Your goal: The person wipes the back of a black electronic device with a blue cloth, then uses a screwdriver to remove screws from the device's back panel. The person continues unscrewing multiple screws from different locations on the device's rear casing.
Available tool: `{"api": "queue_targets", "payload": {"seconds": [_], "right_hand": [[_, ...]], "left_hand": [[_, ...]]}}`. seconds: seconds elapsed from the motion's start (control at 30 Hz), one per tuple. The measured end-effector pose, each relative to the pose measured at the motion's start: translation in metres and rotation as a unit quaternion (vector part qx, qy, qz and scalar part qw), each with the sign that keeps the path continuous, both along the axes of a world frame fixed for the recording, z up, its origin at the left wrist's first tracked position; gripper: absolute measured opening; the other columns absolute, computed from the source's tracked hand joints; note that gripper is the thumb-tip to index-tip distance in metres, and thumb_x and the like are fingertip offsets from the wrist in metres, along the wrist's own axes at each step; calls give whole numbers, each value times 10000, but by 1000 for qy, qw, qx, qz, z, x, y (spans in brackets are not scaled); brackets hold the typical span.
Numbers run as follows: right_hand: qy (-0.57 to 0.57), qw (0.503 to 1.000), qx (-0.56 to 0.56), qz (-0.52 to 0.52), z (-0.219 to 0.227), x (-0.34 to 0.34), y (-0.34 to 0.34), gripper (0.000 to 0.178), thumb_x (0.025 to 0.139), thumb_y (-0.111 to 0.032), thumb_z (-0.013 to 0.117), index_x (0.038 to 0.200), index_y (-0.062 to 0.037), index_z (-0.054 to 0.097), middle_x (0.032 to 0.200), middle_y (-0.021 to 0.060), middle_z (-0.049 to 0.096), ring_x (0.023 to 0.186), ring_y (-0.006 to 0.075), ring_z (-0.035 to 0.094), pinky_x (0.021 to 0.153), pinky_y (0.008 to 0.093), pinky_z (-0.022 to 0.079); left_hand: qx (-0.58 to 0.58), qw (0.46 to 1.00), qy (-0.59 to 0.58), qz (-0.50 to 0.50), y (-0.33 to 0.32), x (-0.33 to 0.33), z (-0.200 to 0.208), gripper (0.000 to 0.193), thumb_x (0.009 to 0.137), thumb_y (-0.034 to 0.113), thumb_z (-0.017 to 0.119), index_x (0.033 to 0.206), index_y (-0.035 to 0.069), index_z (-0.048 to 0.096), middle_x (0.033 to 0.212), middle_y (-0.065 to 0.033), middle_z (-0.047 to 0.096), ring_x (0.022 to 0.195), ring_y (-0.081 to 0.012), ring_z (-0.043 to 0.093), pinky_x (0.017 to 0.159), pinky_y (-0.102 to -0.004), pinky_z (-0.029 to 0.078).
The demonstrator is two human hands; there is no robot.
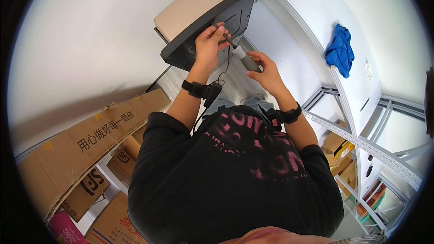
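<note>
A thin black rod or stiff cord (229, 39) is pinched in the fingers of my left hand (209, 47), in front of a dark grey ribbed panel (183, 50). That panel is fixed to a beige padded block (194, 7) and stands tilted. My right hand (270, 77) curls around a grey cylinder (251, 63) with a white end, thumb and fingers on opposite sides. The rod's lower tip comes close to the white end; whether they touch I cannot tell. A loose black cable (221, 74) hangs below my left hand.
Cardboard boxes (97, 133) crowd the left side beside a white wall. On the right, a white metal shelving frame (375, 147) holds more boxes (339, 149), and a blue cloth (340, 50) lies on its upper white board. Both my wrists wear black straps (195, 88).
</note>
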State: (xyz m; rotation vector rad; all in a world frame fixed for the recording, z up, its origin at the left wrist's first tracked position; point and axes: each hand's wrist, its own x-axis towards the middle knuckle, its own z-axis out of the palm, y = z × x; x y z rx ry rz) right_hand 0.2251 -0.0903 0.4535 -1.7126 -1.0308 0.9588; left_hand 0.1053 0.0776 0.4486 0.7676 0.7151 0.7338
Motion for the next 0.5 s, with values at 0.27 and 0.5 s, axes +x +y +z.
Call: {"api": "queue_targets", "payload": {"seconds": [0.27,0.5], "right_hand": [[334,939,-85,2,8,5,3,487,836,-41,602,1301,-33,457,1141,81,554,940,160,584,748,300,507],[220,974,-45,8,-2,-2,1,525,782,38,631,1280,4,471,1042,69,565,867,149,565,678,265,526]], "left_hand": [[0,1000,13,-6,1,-2,-1,231,922,154,558,1123,46,594,880,-19,619,764,-106,602,653,-255,534],[-8,1000,0,-17,0,-1,-1,258,922,182,567,1140,46,591,858,-11,590,760,-103,603,624,-243,529]]}}
